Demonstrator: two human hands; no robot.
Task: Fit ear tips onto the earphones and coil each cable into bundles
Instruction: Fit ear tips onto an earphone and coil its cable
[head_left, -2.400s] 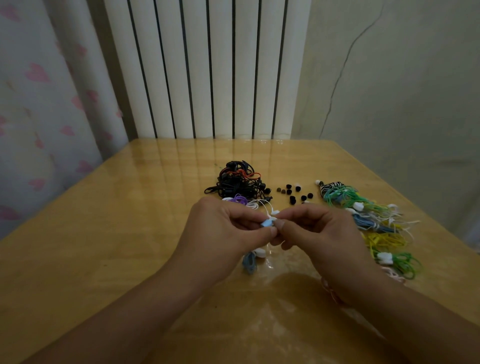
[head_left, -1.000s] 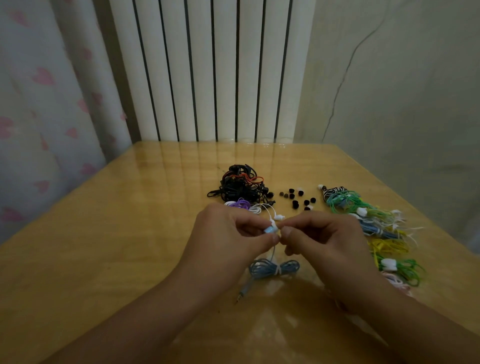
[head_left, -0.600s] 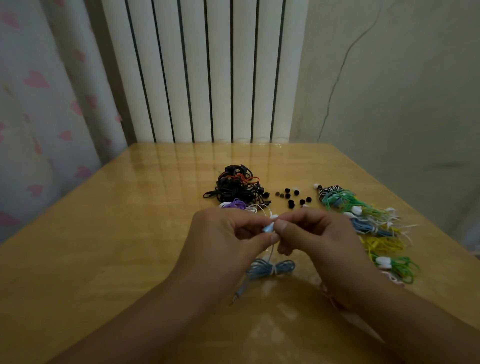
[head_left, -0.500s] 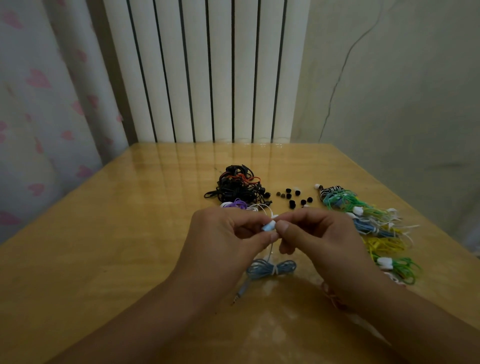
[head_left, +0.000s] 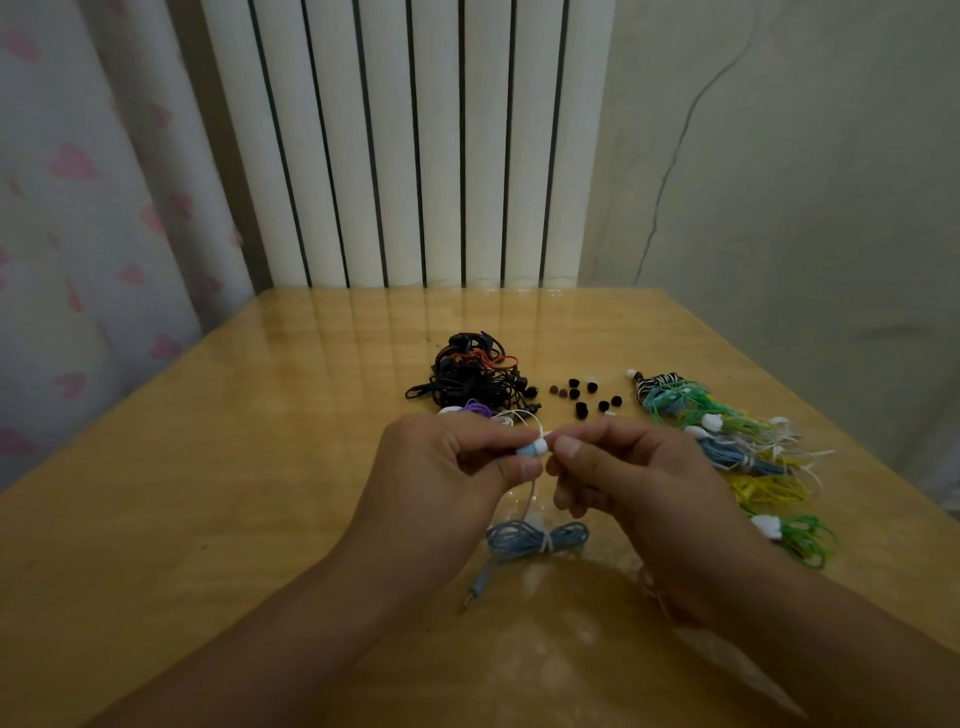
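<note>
earbud (head_left: 533, 448): light blue, pinched between both hands above the table (head_left: 208, 493)
left hand (head_left: 447, 483): thumb and forefinger pinch earbud body
right hand (head_left: 628, 483): fingertips pinch its tip end
cable bundle (head_left: 537, 540): blue coil, on table beneath hands

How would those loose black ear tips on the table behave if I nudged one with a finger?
The loose black ear tips look small and rounded, so one would probably skid or roll on the glossy table. They lie scattered apart, so neighbours likely stay put. Probably very light and soft.
</note>
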